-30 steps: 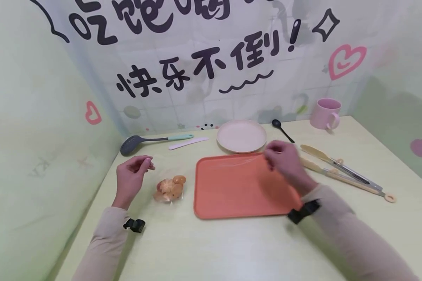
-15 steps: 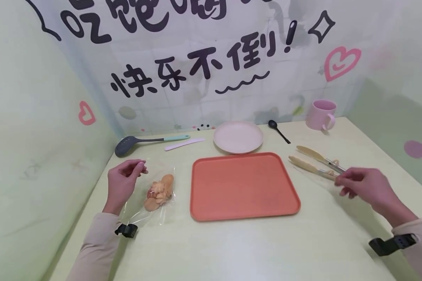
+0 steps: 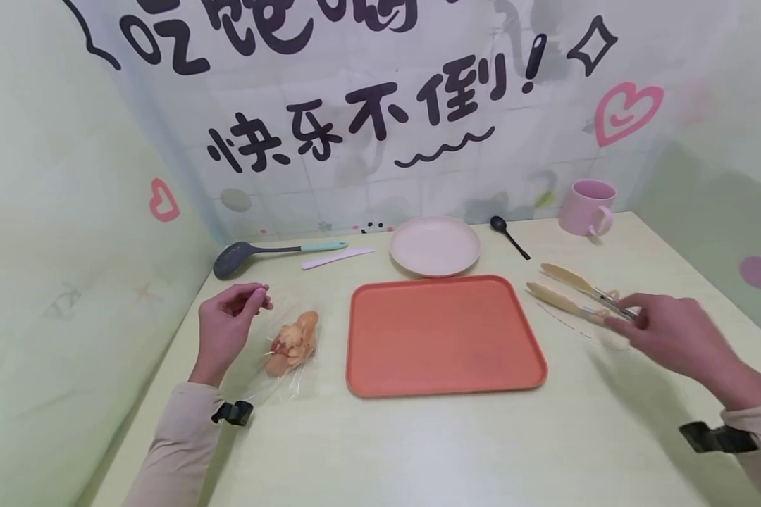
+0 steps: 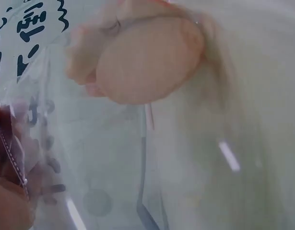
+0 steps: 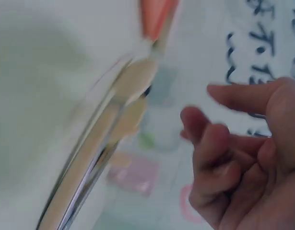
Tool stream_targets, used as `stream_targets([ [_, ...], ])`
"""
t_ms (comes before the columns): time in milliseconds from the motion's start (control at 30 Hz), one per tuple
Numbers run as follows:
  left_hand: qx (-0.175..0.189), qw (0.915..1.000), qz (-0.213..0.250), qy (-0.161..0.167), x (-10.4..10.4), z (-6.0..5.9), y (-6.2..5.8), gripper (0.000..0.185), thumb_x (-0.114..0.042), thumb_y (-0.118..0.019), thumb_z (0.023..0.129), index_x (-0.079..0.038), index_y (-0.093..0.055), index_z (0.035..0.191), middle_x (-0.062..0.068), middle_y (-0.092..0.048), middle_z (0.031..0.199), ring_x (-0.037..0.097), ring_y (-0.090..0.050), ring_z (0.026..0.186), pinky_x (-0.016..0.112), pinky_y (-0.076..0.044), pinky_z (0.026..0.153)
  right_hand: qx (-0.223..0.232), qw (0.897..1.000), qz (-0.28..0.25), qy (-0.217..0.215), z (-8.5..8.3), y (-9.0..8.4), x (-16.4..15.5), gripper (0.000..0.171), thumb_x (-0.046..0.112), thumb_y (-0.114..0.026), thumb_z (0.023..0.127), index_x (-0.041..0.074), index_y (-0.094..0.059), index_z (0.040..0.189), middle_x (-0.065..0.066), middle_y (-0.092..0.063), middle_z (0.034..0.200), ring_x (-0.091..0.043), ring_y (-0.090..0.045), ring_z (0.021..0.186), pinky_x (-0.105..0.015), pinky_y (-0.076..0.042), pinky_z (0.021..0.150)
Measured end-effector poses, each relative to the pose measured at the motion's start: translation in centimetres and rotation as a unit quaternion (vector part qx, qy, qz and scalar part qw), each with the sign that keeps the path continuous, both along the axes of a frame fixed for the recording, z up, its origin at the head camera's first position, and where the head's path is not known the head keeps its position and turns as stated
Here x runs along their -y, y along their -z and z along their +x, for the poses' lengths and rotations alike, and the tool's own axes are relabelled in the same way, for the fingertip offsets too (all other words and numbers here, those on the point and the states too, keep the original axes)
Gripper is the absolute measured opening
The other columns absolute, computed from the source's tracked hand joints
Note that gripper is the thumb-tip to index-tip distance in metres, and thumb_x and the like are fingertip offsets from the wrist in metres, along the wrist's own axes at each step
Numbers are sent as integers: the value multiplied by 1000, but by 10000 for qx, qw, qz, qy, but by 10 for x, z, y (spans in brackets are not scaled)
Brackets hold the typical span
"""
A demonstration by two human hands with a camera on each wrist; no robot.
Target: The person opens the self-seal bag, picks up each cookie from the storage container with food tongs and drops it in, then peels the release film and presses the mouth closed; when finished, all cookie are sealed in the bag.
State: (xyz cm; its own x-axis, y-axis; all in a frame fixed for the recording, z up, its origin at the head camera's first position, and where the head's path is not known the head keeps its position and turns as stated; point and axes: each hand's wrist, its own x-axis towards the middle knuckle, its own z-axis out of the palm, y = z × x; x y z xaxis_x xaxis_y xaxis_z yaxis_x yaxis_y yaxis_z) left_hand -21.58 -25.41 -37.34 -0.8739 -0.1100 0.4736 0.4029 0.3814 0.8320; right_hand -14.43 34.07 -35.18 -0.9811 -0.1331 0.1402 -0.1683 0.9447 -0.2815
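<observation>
Blurred, perhaps dumplings (image 4: pixel 147 62) inside clear bag (image 4: pixel 89 158)

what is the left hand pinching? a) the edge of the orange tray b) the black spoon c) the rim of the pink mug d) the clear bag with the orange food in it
d: the left hand pinches the top of the clear bag, and the orange food lies inside it on the table, left of the orange tray.

A pale yellow-green table (image 3: pixel 418 451) sits in a corner. Behind it rises a white tiled wall (image 3: pixel 355 183) with black Chinese lettering (image 3: pixel 355 113), a black squiggle and a pink heart (image 3: pixel 626 111). Pale green walls flank the table, the left one bearing a small pink heart (image 3: pixel 164 201). Light is soft and even.
</observation>
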Motion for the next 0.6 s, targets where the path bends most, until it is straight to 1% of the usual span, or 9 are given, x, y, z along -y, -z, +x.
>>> stream_targets([
  [67,-145,9999,18,3,-2,3,-5,19,-12,-68,96,1,-74,108,-18,-71,79,2,-68,73,14,-54,68,-89,9981,-353,-499,-7,-6,30,24,24,-72,92,3,-72,104,7,-62,63,-1,-45,52,-22,-37,50],
  [133,-304,9995,58,-16,-5,7,-12,19,-12,-68,96,1,-74,107,-18,-71,80,2,-69,73,14,-54,67,127,9911,-806,-1053,-16,-9,66,19,23,-73,91,7,-73,102,6,-63,66,1,-47,54,-22,-41,51],
  [233,-573,9982,184,-15,-13,13,-22,17,-10,-69,95,2,-74,106,-17,-72,81,2,-69,74,14,-54,66,612,9731,-1358,-1759,-32,-6,124,14,22,-74,91,11,-74,99,6,-65,73,-2,-53,60,-22,-46,54],
  [333,-992,9948,173,118,-25,18,-32,14,-4,-69,93,2,-75,104,-15,-72,83,3,-70,75,13,-55,68,975,9534,-1696,-2297,-47,3,181,18,25,-73,91,12,-74,103,7,-69,82,-4,-60,70,-22,-51,63],
  [400,-1256,9917,44,257,-32,20,-38,13,-2,-69,92,2,-75,103,-12,-73,83,3,-70,76,13,-56,71,1289,9416,-1939,-2434,-56,7,216,27,27,-73,92,9,-72,112,5,-71,90,-6,-62,78,-24,-53,70],
  [433,-1406,9895,-26,323,-35,21,-40,12,0,-69,92,3,-74,102,-10,-73,83,3,-70,76,13,-56,73,1397,9382,-2072,-2394,-60,9,233,32,29,-72,92,9,-70,117,5,-71,94,-7,-63,82,-24,-54,73],
  [500,-1629,9856,-167,415,-41,22,-46,11,1,-69,91,3,-75,101,-5,-73,83,3,-69,76,13,-56,75,1587,9246,-2589,-2297,-70,9,260,39,29,-71,93,8,-66,126,2,-70,102,-11,-64,90,-27,-55,79],
  [533,-1694,9844,-182,450,-44,21,-49,10,2,-69,91,3,-74,100,-2,-73,82,3,-69,76,14,-57,76,1635,9162,-2913,-2212,-75,9,272,39,27,-70,94,8,-64,128,0,-70,105,-13,-64,92,-30,-55,80],
  [600,-1801,9822,-137,520,-49,20,-54,10,3,-69,91,4,-74,100,3,-73,81,4,-70,76,14,-56,74,1677,8936,-3613,-2071,-85,8,289,36,23,-68,96,9,-64,129,-5,-69,111,-21,-64,96,-38,-56,82],
])
